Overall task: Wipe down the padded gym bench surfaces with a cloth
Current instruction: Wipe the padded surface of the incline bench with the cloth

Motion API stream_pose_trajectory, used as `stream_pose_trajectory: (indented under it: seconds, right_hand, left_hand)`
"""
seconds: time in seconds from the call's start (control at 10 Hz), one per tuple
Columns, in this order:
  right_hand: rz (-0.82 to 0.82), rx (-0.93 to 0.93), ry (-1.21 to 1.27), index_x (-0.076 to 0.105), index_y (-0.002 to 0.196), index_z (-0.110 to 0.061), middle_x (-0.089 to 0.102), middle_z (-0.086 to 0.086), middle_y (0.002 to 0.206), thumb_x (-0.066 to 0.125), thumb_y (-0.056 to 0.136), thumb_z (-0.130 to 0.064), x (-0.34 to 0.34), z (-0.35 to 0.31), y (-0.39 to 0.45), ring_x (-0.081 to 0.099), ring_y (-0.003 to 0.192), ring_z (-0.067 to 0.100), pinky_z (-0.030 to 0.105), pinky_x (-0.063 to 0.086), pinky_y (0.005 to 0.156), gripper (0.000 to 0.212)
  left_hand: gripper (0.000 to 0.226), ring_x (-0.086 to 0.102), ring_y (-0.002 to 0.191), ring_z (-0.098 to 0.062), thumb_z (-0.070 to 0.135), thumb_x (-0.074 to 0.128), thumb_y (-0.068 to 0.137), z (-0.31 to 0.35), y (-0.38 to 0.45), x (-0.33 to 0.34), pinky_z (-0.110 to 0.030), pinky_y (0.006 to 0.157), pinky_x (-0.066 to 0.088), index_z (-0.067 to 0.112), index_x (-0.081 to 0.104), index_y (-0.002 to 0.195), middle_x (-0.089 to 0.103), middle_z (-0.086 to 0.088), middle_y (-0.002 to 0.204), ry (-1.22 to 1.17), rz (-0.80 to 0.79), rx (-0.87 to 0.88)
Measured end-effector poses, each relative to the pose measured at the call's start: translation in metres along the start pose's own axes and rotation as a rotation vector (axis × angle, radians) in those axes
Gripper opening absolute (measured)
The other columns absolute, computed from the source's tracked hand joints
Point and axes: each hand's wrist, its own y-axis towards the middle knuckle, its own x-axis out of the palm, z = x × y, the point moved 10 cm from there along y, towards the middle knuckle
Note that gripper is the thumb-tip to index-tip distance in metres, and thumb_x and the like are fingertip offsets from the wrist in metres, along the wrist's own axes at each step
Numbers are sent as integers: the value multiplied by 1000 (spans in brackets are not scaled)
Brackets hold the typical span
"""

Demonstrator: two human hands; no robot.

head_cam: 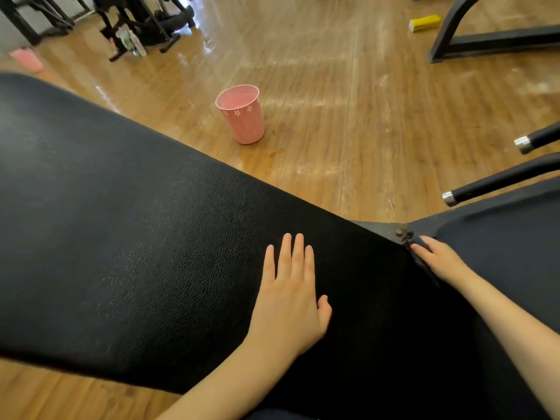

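A long black padded bench pad (136, 237) with a pebbled surface runs from the upper left down to the lower right. My left hand (291, 295) lies flat on it, fingers straight and together, palm down. My right hand (439, 259) rests at the gap where this pad meets a second dark pad (515, 253) on the right, fingertips near a metal hinge bolt (401, 233). No cloth shows in either hand or anywhere on the bench.
A pink waste bin (242, 115) stands on the wooden floor beyond the bench. Two black bars with chrome ends (500, 180) jut in from the right. Black gym frames (145, 22) and bottles stand far left, a yellow box (424, 23) far right.
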Motion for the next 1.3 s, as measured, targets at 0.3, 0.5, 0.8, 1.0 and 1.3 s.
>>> stream_pose_trajectory:
  seconds: [0.3,0.5,0.8,1.0,1.3]
  right_hand:
    - [-68,-226,59,55,125,-16,58,-6,111,60,90,-16,43,-90,9,52,104,8,22,36,86,35]
    - [-30,-52,-12,58,121,-9,60,0,105,57,89,-3,0,-17,-5,54,102,16,20,33,80,33]
    - [-42,98,-18,60,113,-10,62,4,99,46,96,-10,-1,12,-1,54,94,19,26,36,72,22]
    - [-161,-13,7,55,112,-6,58,7,104,44,96,-15,38,-61,11,53,98,20,31,37,80,21]
    - [103,-53,143,61,105,-13,62,1,94,53,93,-14,18,-30,2,55,91,15,26,36,75,14]
  left_hand:
    - [75,29,139,-39,45,33,80,1,3,1,-56,110,18,-3,47,136,37,-25,146,-8,-17,-14]
    - [75,31,138,-40,45,34,79,2,4,1,-57,110,19,-4,47,135,38,-26,145,-12,-19,-8]
    - [75,31,138,-40,44,34,79,3,6,1,-57,110,18,-5,48,135,38,-26,145,-7,-5,-15]
    - [75,31,138,-41,44,34,79,4,7,2,-57,110,19,-5,48,135,38,-27,145,-4,-3,-16]
    - [75,30,139,-40,44,33,79,3,7,2,-56,110,18,-4,47,135,38,-26,146,-5,-10,-16]
